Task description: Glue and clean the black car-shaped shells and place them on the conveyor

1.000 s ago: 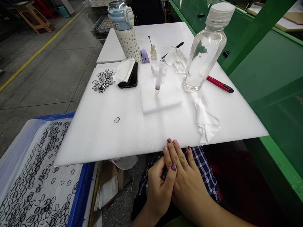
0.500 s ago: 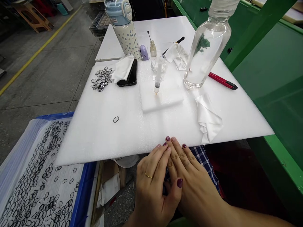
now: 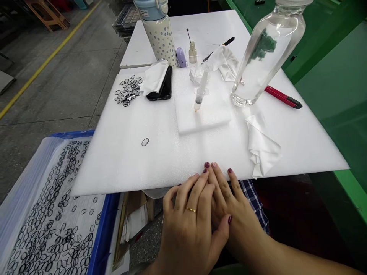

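Both grips are released, nothing held. Your left hand (image 3: 192, 217) lies flat over your right hand (image 3: 232, 210), stacked at the near edge of the surface (image 3: 172, 164). Right fingertips (image 3: 213, 165) touch that edge.

I read this as a pause, no pickup begun.

- **Loop:** the nearest work item is the single loop (image 3: 145, 142), ahead and left of the grip, flat on the surface and clear of everything else.
- **Next move:** taking it calls for unstacking the hands first, then a fine pinch. The loop looks thin and sits flush.
- **Cloth:** the cloth (image 3: 262, 147) is just ahead-right of your right hand, at the same edge.
- **Further ahead:** the pad (image 3: 212, 118) has the syringe (image 3: 200, 91) tip-down on it, with the bottle (image 3: 263, 57) to the right of that.
- **Loop stock:** the loop pile (image 3: 128, 91) is far ahead-left. The tray (image 3: 100, 229) of loops sits low left of the grip.
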Demonstrator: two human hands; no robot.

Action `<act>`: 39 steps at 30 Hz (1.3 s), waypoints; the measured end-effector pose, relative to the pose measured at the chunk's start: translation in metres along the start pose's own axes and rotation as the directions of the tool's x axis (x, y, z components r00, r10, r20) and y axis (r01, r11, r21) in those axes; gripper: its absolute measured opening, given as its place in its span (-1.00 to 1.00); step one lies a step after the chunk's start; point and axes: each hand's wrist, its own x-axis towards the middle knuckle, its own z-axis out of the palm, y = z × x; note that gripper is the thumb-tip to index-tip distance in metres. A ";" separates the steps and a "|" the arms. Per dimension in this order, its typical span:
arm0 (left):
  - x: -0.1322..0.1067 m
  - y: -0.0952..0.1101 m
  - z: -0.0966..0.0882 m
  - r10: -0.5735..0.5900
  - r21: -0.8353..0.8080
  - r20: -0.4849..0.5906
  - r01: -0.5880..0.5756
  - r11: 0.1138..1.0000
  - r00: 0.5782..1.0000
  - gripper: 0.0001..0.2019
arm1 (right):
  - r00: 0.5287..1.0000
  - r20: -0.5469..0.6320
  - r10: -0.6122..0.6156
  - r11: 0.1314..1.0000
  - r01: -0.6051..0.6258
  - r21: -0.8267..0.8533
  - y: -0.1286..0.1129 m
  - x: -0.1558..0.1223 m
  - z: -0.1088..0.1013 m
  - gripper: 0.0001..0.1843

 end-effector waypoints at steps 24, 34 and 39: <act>0.004 0.006 0.001 0.036 0.015 -0.011 -0.036 0.999 0.999 -0.69 | 1.000 -0.028 0.012 1.000 -0.013 -0.028 0.001 -0.003 0.004 -0.48; 0.002 0.000 -0.001 -0.038 -0.058 -0.008 0.038 0.998 0.999 -0.74 | 0.999 -0.039 -0.004 1.000 0.005 0.015 0.004 -0.006 0.007 -0.47; 0.002 0.002 0.004 -0.068 -0.059 -0.049 0.065 0.996 0.996 -0.76 | 0.999 -0.033 -0.029 0.999 0.030 0.034 0.006 -0.009 0.010 -0.48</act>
